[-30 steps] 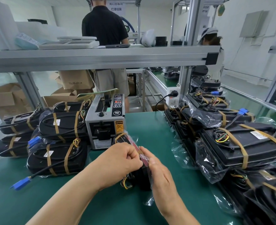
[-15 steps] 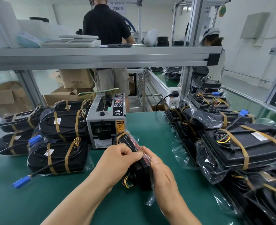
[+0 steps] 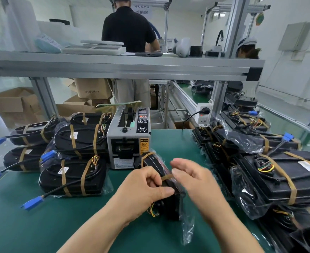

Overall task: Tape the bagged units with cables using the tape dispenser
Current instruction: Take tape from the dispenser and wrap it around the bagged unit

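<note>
**Ann:** Where is the unit [image 3: 168,207]?

**Ben:** It stands on its thin side in the middle of the bench [image 3: 50,230], just in front of the dispenser [image 3: 128,141]. It is black and sits in a clear bag.

**Ann:** What is the person's left hand [image 3: 147,187] doing?

**Ben:** It grips the unit from the left. The fingers curl over the top edge and the thumb lies along the side.

**Ann:** And the right hand [image 3: 196,181]?

**Ben:** It is up by the top edge on the other side, with its fingers bent. It is blurred, so nobody can tell if it pinches anything. Its thumb is at the end of a brown strip of tape [image 3: 166,177]. The tape runs across the top of the unit, between the two hands.

**Ann:** Is there more tape on the unit?

**Ben:** Yes, a brown band [image 3: 147,155] goes round its far end. Thin yellow and green wires [image 3: 152,210] poke out at the near end.

**Ann:** What else is on the bench?

**Ben:** The grey dispenser stands at the middle of the back edge. Taped units [image 3: 74,178] with blue plugs [image 3: 32,203] are stacked along the left edge. A pile [image 3: 285,179] of more bagged ones lies along the right edge.
</note>
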`<state>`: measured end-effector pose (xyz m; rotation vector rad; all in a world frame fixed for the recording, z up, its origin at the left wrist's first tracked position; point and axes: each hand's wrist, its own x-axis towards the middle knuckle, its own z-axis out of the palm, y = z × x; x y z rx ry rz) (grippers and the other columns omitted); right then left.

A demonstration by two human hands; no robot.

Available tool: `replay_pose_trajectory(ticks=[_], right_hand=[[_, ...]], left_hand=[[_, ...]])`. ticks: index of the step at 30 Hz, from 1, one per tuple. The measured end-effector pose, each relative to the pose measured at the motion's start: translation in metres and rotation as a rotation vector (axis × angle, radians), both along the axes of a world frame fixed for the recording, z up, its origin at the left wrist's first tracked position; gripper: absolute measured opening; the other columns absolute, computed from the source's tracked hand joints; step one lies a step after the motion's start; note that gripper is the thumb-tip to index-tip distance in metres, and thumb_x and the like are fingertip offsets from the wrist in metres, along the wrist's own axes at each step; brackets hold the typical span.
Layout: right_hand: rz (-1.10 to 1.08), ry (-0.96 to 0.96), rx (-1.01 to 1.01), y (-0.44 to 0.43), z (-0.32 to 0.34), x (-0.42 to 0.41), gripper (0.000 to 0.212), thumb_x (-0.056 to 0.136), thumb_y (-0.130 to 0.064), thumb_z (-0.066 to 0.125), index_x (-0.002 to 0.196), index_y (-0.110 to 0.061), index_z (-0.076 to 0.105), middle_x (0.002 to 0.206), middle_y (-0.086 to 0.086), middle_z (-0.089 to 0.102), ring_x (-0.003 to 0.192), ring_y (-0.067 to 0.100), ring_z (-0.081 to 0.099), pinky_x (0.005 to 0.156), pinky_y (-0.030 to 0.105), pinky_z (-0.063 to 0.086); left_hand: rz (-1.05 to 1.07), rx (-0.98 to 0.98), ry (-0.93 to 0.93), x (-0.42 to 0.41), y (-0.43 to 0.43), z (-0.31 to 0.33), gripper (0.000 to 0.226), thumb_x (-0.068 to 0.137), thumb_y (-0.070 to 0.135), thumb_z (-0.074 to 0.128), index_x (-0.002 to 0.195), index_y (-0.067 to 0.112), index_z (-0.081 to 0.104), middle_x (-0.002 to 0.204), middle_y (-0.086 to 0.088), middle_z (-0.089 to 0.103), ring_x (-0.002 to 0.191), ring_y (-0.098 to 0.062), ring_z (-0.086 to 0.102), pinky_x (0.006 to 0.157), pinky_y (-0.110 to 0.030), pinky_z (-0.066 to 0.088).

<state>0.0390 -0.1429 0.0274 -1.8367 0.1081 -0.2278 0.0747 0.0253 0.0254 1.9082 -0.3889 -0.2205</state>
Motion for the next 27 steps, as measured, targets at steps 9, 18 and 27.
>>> replay_pose_trajectory(ticks=[9, 18, 27], right_hand=[[0.021, 0.183, -0.631, 0.025, 0.029, 0.077, 0.022, 0.082, -0.04, 0.073, 0.084, -0.021, 0.061, 0.085, -0.007, 0.063, 0.083, 0.017, 0.06, 0.069, 0.03, 0.047], [-0.096, 0.061, -0.435, 0.018, 0.011, 0.07, 0.022, 0.082, -0.038, 0.075, 0.08, -0.025, 0.058, 0.079, -0.01, 0.059, 0.067, 0.005, 0.052, 0.049, 0.008, 0.038], [-0.092, 0.089, -0.44, 0.02, 0.013, 0.068, 0.021, 0.084, -0.041, 0.073, 0.081, -0.027, 0.057, 0.08, -0.011, 0.059, 0.068, 0.005, 0.052, 0.052, 0.018, 0.034]], left_hand=[[0.048, -0.037, 0.056, 0.005, 0.013, 0.0, 0.029, 0.068, 0.055, 0.074, 0.063, 0.029, 0.062, 0.055, 0.015, 0.053, 0.05, -0.001, 0.044, 0.05, -0.011, 0.036], [0.621, -0.684, 0.659, 0.094, 0.032, -0.01, 0.023, 0.097, 0.026, 0.064, 0.077, 0.014, 0.064, 0.055, 0.007, 0.058, 0.05, -0.002, 0.048, 0.048, -0.016, 0.035], [0.708, -0.762, 0.728, 0.112, 0.013, -0.004, 0.008, 0.093, 0.023, 0.068, 0.094, 0.015, 0.065, 0.063, 0.008, 0.062, 0.043, 0.001, 0.055, 0.053, -0.018, 0.036]])
